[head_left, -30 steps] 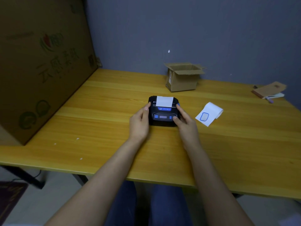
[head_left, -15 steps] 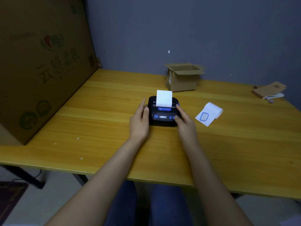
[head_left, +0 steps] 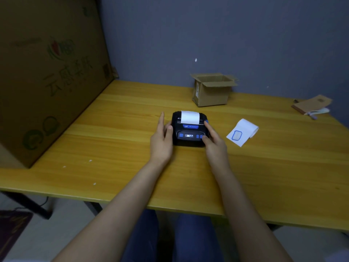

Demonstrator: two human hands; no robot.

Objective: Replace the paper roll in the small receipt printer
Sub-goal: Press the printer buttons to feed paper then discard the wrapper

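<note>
Printer mid yellow wood worktop, white paper strip out its top. Left hand loosely open against its left side; right hand fingers spread on right edge. Spare paper roll lies right. Open cardboard box behind, contents unseen; grey wall.

Your black receipt printer sits upright, white paper protruding; a loose paper roll lies to its right.
</note>
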